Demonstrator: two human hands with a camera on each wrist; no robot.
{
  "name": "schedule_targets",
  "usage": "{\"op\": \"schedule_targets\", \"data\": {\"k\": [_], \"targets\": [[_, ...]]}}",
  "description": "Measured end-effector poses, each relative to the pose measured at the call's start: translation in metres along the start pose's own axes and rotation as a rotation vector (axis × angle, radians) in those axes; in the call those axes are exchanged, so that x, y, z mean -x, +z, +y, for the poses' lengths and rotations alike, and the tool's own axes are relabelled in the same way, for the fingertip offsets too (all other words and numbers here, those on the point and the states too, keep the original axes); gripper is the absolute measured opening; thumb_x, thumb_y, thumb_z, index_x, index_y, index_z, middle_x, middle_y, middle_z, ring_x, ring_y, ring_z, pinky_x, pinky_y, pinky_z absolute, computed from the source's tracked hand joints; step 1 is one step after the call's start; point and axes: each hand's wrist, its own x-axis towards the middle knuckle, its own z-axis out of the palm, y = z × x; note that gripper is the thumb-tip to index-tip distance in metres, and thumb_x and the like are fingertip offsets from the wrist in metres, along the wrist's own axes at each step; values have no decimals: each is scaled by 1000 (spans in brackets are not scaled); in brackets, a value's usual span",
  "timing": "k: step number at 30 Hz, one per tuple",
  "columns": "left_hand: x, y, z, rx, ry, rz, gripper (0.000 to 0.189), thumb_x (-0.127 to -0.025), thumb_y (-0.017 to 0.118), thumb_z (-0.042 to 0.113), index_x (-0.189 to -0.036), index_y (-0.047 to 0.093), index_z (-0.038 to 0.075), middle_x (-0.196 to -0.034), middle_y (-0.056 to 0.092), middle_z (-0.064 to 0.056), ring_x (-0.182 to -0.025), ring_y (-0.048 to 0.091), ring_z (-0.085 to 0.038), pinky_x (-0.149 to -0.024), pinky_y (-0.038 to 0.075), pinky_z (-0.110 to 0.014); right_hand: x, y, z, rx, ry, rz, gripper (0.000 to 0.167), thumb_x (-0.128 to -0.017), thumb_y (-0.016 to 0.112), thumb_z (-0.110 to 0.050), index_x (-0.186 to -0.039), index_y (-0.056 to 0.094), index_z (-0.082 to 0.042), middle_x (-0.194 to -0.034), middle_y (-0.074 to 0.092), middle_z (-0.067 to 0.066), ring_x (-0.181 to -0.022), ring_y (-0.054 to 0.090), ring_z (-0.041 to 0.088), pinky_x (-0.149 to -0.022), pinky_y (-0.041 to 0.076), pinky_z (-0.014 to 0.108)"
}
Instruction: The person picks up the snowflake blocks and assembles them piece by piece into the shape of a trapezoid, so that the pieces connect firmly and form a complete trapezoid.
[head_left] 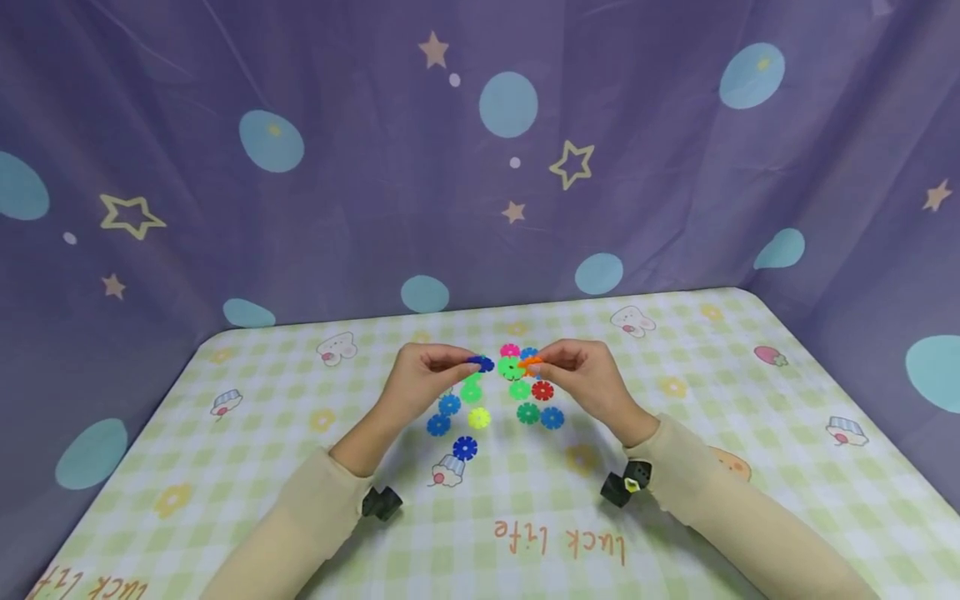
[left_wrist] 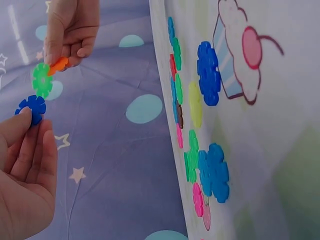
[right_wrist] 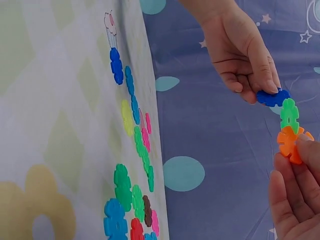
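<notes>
My left hand (head_left: 422, 379) pinches a dark blue notched plastic snowflake disc (left_wrist: 34, 107) between thumb and fingers, above the table. Facing it, my right hand (head_left: 596, 385) pinches an orange snowflake disc (right_wrist: 289, 145). A light green disc (head_left: 512, 368) is joined to the orange one and points towards the blue disc. In the head view a small gap shows between blue and green. Below the hands lie loose discs, among them a yellow one (head_left: 478, 418), a red one (head_left: 542, 390) and another dark blue one (head_left: 465, 448).
Several more blue, green and pink discs, such as a teal-green one (head_left: 528, 413) and a pink one (head_left: 510, 351), lie flat in two loose groups. A green-checked cloth (head_left: 300, 517) covers the table. Behind it hangs a purple curtain (head_left: 360, 208) with stars.
</notes>
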Motion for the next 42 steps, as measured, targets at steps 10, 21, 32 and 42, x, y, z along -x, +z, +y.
{"op": "schedule_targets", "data": {"k": [10,21,32,42], "targets": [[-1,2,-1,-15,23,10,16,-83,72,12,-93,74,0,-88,72,-13,-71,66,-11,-64,55,-24,5,2,-32,-3,19,-6,10,-83,69,-2,-88,70,7,-85,70,20,-71,65,5,-70,55,27],[-1,5,-3,24,39,16,17,-83,72,9,-95,73,-3,-88,72,-16,-70,65,-9,-65,56,-29,6,2,-32,12,-3,-18,9,-85,68,0,-90,70,7,-85,70,20,-68,64,4,-66,55,34],[0,4,-4,35,51,19,17,-83,72,8,-95,73,-4,-88,71,-18,-69,65,-9,-63,55,-27,6,2,-32,5,-6,3,10,-83,69,1,-89,70,9,-84,70,22,-69,65,3,-67,55,29],[2,5,1,42,44,28,16,-82,72,7,-94,73,-4,-89,72,-17,-71,67,-9,-67,57,-36,8,2,-33,-19,-7,23,10,-82,68,4,-89,68,12,-85,68,25,-69,64,1,-66,53,21]]}}
